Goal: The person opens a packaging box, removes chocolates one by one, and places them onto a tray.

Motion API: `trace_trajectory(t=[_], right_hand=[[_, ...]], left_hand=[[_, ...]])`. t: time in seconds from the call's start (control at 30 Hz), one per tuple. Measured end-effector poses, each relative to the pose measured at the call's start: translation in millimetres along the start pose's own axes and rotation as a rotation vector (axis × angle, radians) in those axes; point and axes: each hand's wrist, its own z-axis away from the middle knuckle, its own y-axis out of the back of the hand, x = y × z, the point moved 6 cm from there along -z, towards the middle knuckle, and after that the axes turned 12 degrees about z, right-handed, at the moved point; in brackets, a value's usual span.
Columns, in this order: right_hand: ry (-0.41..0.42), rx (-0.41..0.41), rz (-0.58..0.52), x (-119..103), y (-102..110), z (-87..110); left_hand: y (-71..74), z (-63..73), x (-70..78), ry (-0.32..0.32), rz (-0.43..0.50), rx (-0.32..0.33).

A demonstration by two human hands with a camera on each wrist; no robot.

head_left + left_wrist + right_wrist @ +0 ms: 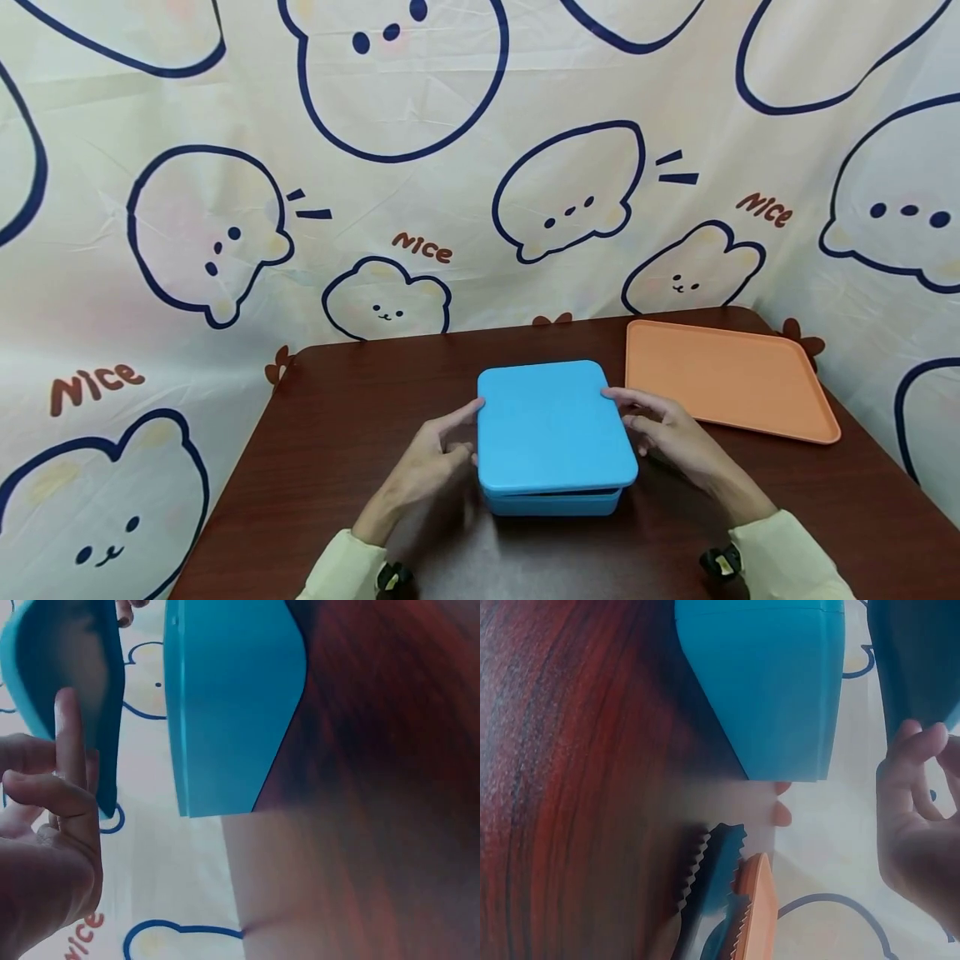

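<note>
Left grip [426, 463], right grip [681, 442], blue lid [555, 429] between, seemingly held.

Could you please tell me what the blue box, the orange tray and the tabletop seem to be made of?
Blue box: smooth, even-coloured walls with a soft sheen; probably plastic, though painted metal is possible.
Orange tray: likely moulded plastic with a fairly matte finish, judging by its uniform colour and raised, rounded rim.
Tabletop: streaky red-brown grain and a slight shine suggest varnished wood or wood-look laminate.

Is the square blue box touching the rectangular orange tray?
Apart: in the right wrist view, dark brown tabletop and pale patterned backdrop show between the blue box and the orange tray.
</note>
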Motion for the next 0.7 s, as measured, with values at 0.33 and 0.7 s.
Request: trace_trajectory(t=[0.33,0.7], right_hand=[[0.060,0.074,0.106,-7.2,4.5,-1.6],[0.094,0.125,0.111,-23.8,13.7,-0.4]], left_hand=[[10.3,-0.8,20.3,-0.160,-0.146,0.084],[14.4,-4.0,42.9,-0.222,-0.170,0.210]])
